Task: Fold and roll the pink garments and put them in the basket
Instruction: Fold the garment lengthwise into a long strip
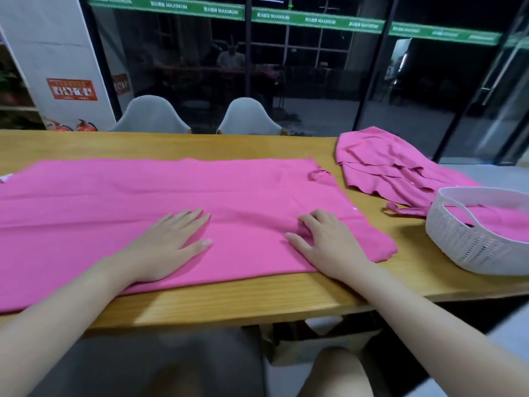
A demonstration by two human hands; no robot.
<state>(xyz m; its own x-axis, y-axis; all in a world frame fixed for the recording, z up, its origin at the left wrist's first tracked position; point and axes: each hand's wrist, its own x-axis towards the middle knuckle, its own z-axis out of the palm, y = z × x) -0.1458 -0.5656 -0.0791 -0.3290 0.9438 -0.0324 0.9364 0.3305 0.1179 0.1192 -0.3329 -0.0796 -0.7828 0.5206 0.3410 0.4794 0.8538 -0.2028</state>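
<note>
A long pink garment (137,202) lies spread flat across the wooden table (229,299), its strap end towards the right. My left hand (171,239) presses flat on it near the middle, fingers straight. My right hand (326,242) rests on the cloth further right, its fingertips bent a little against a small ridge of fabric. A second pink garment (380,164) lies crumpled at the back right. A white woven basket (469,242) stands at the right edge with pink cloth (503,222) inside it.
Two pale chairs (151,116) stand behind the table's far edge, in front of dark glass walls. The table's near edge runs just beyond my knees. A strip of bare wood separates the spread garment from the basket.
</note>
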